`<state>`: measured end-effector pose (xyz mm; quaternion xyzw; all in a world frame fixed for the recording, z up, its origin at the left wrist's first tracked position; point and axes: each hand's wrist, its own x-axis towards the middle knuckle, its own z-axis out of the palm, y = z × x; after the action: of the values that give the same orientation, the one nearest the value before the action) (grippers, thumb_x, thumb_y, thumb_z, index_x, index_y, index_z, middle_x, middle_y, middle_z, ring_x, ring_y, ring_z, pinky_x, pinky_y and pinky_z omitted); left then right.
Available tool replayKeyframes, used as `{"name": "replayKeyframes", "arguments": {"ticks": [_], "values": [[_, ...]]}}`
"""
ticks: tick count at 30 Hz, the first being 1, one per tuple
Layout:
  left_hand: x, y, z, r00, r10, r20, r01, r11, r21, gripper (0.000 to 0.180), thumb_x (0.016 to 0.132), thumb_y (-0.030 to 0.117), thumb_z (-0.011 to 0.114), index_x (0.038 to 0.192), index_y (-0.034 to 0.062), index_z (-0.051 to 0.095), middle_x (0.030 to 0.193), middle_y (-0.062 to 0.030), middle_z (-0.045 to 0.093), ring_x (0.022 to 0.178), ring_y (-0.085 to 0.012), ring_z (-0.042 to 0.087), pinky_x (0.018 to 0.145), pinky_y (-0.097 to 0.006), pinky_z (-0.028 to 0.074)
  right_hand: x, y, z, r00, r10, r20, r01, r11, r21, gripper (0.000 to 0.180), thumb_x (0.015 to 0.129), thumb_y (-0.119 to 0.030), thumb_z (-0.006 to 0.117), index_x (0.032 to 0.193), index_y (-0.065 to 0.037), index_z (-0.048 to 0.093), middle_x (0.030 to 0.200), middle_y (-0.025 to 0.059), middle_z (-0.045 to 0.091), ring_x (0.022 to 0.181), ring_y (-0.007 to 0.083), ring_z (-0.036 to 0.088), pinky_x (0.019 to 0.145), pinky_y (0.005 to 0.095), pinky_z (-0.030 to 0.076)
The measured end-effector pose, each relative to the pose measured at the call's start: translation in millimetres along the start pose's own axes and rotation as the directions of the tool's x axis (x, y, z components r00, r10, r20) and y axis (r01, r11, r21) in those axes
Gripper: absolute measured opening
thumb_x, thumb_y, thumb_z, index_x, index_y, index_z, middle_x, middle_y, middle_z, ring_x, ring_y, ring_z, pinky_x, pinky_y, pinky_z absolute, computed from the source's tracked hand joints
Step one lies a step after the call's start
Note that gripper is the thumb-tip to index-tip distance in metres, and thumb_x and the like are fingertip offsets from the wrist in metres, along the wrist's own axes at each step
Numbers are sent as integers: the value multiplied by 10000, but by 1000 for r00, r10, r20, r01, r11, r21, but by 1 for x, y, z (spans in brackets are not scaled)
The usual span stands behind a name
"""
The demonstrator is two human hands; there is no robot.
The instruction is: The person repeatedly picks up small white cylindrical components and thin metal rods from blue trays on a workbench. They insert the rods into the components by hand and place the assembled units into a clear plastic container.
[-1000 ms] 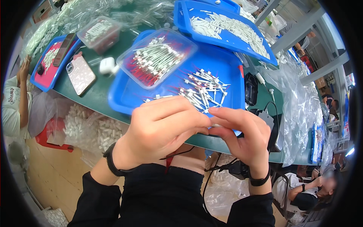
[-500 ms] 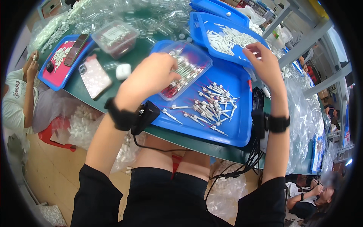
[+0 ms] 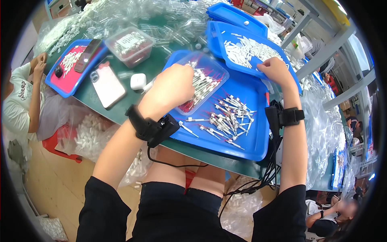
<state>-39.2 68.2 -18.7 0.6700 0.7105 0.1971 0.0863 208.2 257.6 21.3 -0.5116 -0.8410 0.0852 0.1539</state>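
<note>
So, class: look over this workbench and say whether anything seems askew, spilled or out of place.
Mostly orderly. The clear tub sits tilted across the near blue tray with the left hand in it, and assembled pieces lie scattered loose beside it. The right hand reaches into the far tray of white parts. Nothing looks damaged.

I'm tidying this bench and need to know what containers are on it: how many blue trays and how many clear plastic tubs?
Blue trays: 4 (near, right, stacked behind it, left one with pink liner)
Clear plastic tubs: 2 ()
Total: 6
</note>
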Motion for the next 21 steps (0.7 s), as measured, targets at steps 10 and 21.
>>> {"name": "replayKeyframes", "arguments": {"ticks": [10, 21], "values": [[25, 6, 9, 995, 102, -1, -100, 977, -188, 184, 726, 143, 651, 843, 6, 689, 774, -147, 671, 741, -292, 661, 689, -362, 511, 7, -10, 4, 993, -52, 103, 33, 984, 176, 262, 688, -221, 746, 844, -12, 732, 729, 82, 684, 681, 145, 624, 650, 289, 482], [6, 6, -18, 985, -29, -167, -87, 760, -644, 191, 810, 71, 647, 984, -9, 651, 827, -121, 670, 722, -131, 657, 628, -255, 529, 10, -27, 20, 999, -47, -17, 50, 984, 170, 234, 689, -226, 739, 822, -34, 723, 761, 100, 689, 721, 202, 656, 685, 306, 504]]}}
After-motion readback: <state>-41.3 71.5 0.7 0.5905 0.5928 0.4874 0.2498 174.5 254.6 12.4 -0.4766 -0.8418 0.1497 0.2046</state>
